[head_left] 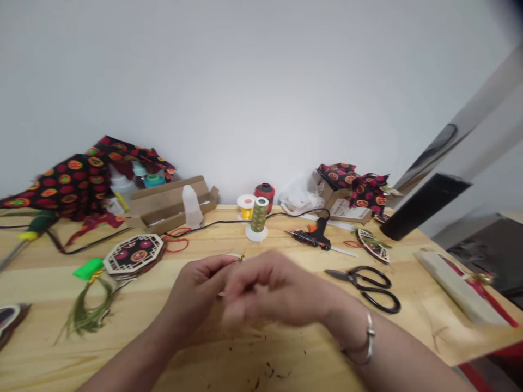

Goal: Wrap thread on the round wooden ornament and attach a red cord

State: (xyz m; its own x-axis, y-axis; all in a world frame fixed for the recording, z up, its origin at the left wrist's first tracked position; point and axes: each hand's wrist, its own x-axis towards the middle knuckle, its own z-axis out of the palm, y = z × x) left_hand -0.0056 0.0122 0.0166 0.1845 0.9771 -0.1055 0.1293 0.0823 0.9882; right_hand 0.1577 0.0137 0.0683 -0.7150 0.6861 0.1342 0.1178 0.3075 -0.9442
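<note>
My left hand (198, 283) and my right hand (272, 288) meet over the middle of the wooden table (49, 326), both blurred by motion. The left hand's fingers are pinched on a small light piece (236, 256) with a gold tip; I cannot name it. The right hand lies across in front of it, fingers curled and smeared, and a bracelet (365, 340) sits on its wrist. A spool of olive-gold thread (259, 218) stands just beyond the hands.
Black scissors (370, 283) and a glue gun (312, 235) lie right of the hands. An octagonal ornament (134, 253) with a green tassel (84, 313) lies left. Patterned cloth (73, 182), a cardboard box (171, 204), bottles and more spools stand along the wall.
</note>
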